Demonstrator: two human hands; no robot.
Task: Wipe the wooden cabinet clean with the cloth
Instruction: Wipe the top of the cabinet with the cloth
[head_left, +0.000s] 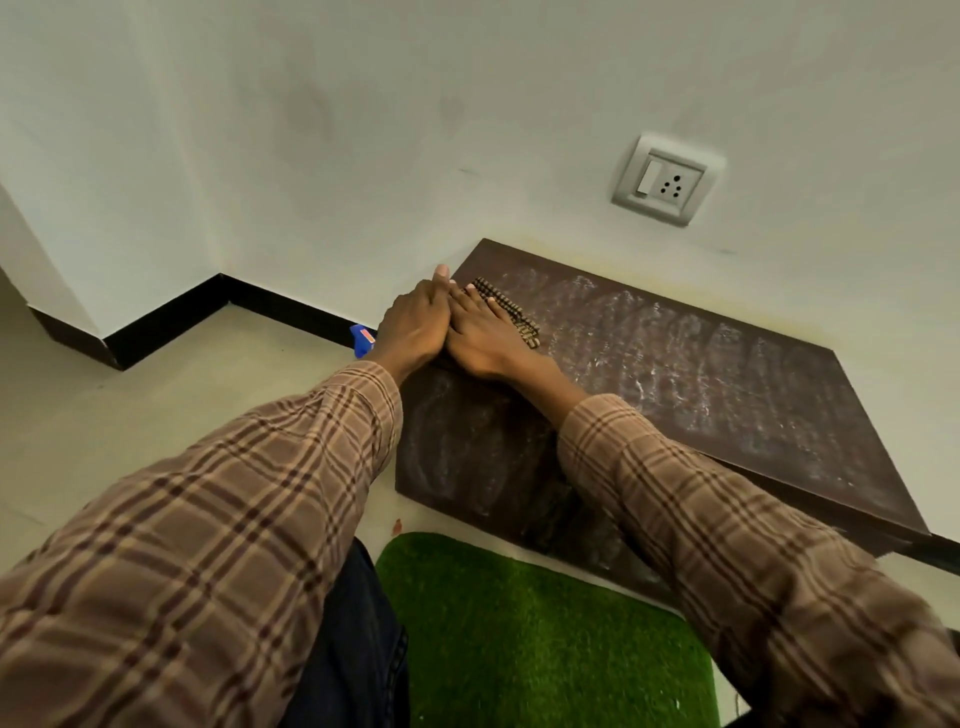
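A low dark-brown wooden cabinet (701, 374) stands against the wall, its top streaked with pale wet smears. A brown patterned cloth (511, 309) lies near the top's far left corner. My right hand (488, 338) lies flat on the cloth, fingers stretched out, covering most of it. My left hand (415, 325) rests beside it at the cabinet's left edge, touching the right hand, fingers pointing to the wall. Whether the left hand touches the cloth is hidden.
A switch and socket plate (665, 179) sits on the wall above the cabinet. A green artificial-grass mat (535, 639) lies on the floor before it. A small blue object (362, 339) sits by the black skirting, left of the cabinet.
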